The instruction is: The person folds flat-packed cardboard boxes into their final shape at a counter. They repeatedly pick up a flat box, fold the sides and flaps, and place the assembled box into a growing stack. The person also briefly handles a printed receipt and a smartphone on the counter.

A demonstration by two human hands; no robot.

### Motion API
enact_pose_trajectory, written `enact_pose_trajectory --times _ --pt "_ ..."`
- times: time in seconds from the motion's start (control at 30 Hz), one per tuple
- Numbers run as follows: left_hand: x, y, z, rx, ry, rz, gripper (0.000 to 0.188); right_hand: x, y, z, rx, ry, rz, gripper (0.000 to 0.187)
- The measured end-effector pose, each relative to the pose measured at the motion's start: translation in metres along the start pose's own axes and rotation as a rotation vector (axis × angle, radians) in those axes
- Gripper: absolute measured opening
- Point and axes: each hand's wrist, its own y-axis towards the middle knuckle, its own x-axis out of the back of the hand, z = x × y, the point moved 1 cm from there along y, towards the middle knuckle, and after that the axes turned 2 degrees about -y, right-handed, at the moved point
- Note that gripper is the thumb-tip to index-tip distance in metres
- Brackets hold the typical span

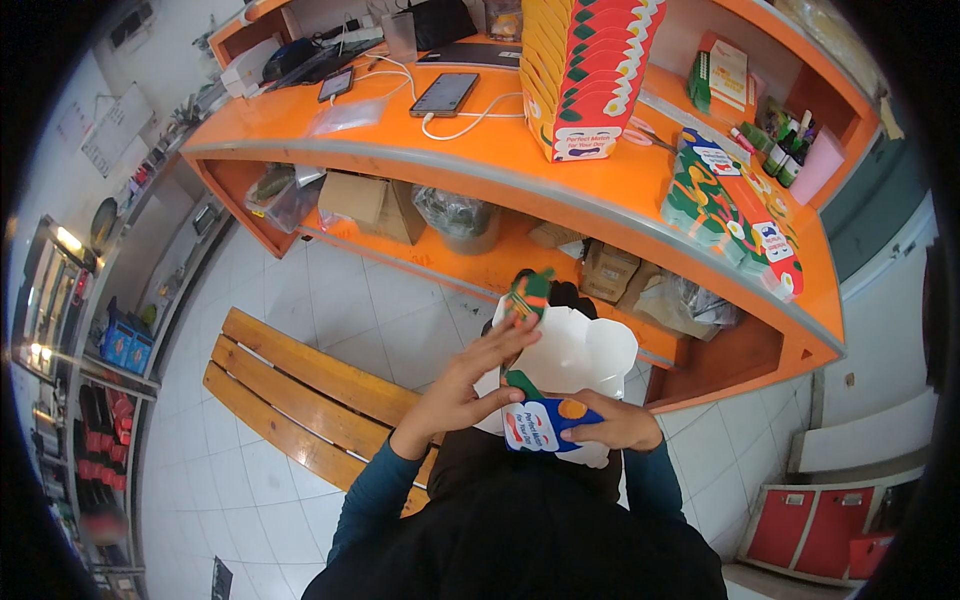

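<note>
A partly folded paper food box [575,350] sits over my lap, its white inside facing up and its flaps standing. Its printed outer side is blue and green. My right hand [617,424] grips the near right part of the box, thumb lying on the blue panel. At the left side is my left hand [473,378], its thumb against the near left corner and its fingers, slightly blurred, reaching along a raised green-and-orange flap. The undersides of the box and some fingertips are hidden.
Ahead stands an orange counter [430,137] bearing a tall stack of nested red and yellow boxes [598,80], flat printed cartons [705,205], a phone [445,93] and cables. Its lower shelf holds a cardboard box [375,205] and a bin [458,218]. A wooden bench [310,390] is at my left.
</note>
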Motion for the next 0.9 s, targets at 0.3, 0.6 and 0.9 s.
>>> enact_pose_trajectory --times 0.3,0.6,0.9 --pt "-0.018 -0.009 -0.007 -0.313 0.173 -0.079 0.027 0.0 0.015 -0.042 0.393 0.843 -0.107 0.064" --pt "-0.008 -0.006 -0.026 -0.333 0.351 -0.207 0.033 -0.001 0.024 0.008 0.338 1.135 -0.403 0.037" --pt "-0.001 -0.008 -0.019 -0.323 0.257 -0.203 0.024 -0.008 0.034 0.003 0.265 1.054 -0.371 0.04"
